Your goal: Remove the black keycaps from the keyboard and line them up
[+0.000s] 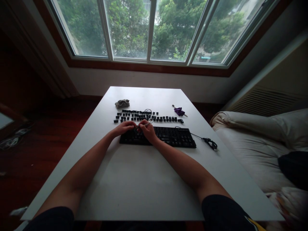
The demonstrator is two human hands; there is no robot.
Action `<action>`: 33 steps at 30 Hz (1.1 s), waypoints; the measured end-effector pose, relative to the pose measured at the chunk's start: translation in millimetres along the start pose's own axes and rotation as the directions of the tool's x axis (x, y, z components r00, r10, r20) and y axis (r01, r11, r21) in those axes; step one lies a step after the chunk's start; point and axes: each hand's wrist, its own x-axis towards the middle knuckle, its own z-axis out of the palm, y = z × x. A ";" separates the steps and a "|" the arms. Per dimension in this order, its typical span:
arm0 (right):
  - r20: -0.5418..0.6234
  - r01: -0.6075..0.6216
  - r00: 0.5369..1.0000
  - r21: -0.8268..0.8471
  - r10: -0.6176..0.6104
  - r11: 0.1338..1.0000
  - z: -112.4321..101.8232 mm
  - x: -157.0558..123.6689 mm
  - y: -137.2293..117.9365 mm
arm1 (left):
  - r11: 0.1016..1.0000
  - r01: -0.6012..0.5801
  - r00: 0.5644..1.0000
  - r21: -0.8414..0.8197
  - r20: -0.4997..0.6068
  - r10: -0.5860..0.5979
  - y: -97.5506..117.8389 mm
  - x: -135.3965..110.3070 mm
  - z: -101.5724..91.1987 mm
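Observation:
A black keyboard (178, 136) lies across the white table, many of its keys hidden by my hands. My right hand (148, 131) is closed above its upper left part, gripping a slim light-coloured tool (148, 123); a loop shows near the tool's upper end. Close beside it, my left hand (125, 127) rests at the keyboard's top left edge, fingers drawn together near the tool's tip. Whatever is between those fingers is too small to make out. Just behind the keyboard, loose black keycaps (166, 119) stand in several rows.
A crumpled grey cloth (122, 103) sits at the back left of the white table (134, 183). Toward the back right lie a purple cloth (179, 111) and a thin stick-like brush. The coiled cable (210, 143) is right of the keyboard. A cushioned seat (250, 144) adjoins the right side.

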 end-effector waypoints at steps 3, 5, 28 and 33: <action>0.009 0.019 1.000 -0.040 -0.018 0.999 0.3 -1.4 -2.3 | 1.000 0.002 1.000 0.002 -0.027 -0.002 -1.0 1.2 1.0; 0.010 0.030 1.000 -0.059 -0.030 0.998 0.8 -1.3 -2.4 | 1.000 -0.005 0.997 0.005 -0.081 0.005 -2.2 2.2 1.6; 0.020 0.036 0.999 -0.134 -0.034 0.990 0.2 -1.2 -2.0 | 0.749 0.155 0.845 0.645 -0.479 0.238 -25.2 2.1 -11.0; 0.016 0.051 0.999 -0.165 -0.049 0.985 -0.8 -0.4 -0.5 | 0.702 0.165 0.849 0.692 -0.463 0.256 -29.7 6.0 -14.5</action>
